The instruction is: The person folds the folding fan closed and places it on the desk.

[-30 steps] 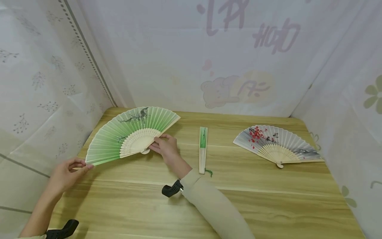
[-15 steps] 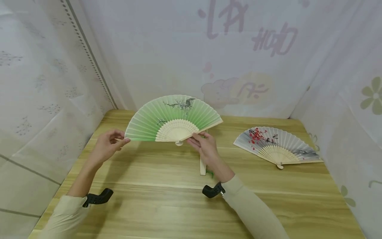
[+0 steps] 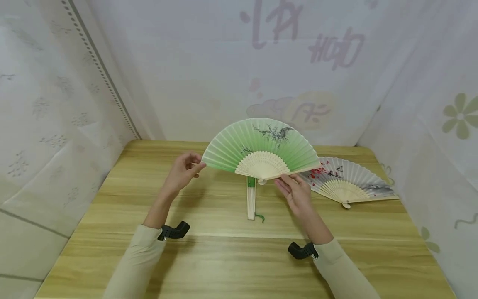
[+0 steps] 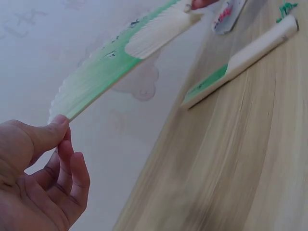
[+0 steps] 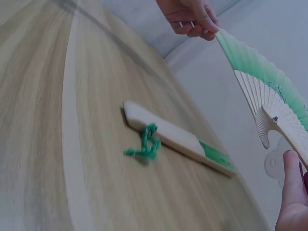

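A green folding fan [image 3: 257, 145] with a dark bird and branch print is spread wide and held up above the table. Its left corner is pinched between the thumb and fingertips of my left hand [image 3: 184, 172]. My right hand [image 3: 296, 193] grips the right-hand outer rib close to the pivot, which shows in the right wrist view. Below the spread fan lies a folded green fan [image 3: 251, 203], its upper end hidden in the head view and a green tassel [image 5: 147, 143] at its lower end. To the right, a grey fan [image 3: 345, 189] with red blossoms lies spread, partly covered.
The wooden table [image 3: 224, 265] reaches back to a printed curtain [image 3: 186, 83]. More patterned cloth hangs along the left and right sides. A black wrist mount [image 3: 173, 231] sticks out from each wrist.
Both hands have carried the spread green fan from the table's left side rightward and up, over the folded fan. It now overlaps the grey fan's left edge in the head view.
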The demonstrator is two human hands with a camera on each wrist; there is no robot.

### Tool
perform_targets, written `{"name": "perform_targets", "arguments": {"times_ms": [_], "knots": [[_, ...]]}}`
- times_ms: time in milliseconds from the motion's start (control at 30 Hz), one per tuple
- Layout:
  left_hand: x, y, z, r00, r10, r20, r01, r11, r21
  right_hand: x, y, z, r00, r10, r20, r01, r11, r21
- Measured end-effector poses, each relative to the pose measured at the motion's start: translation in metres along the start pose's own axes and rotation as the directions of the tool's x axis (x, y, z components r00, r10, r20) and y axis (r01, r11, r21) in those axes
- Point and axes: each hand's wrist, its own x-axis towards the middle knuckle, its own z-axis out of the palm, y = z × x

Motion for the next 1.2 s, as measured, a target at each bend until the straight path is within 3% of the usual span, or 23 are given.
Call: {"name": "perform_targets", "arguments": {"times_ms": [200, 767, 1200], "knots": [[0.001, -0.007, 0.013, 0.998, -0.054, -0.036, 0.051, 0.995, -0.085, -0.001, 0.003, -0.012, 1.0, -0.026, -0.001, 0.026, 0.998, -0.049], [-0.016, -0.028, 0.0, 0.979, -0.155, -0.131, 0.124, 0.968, -0.219, 0.002, 0.022, 0.003, 0.993, -0.079, 0.087, 0.092, 0.984, -0.155], [-0.014, -0.022, -0.002, 0.982, -0.136, -0.129, 0.114, 0.98, -0.16, 0.006, 0.02, 0.005, 0.978, -0.145, 0.147, 0.178, 0.953, -0.247]]}}
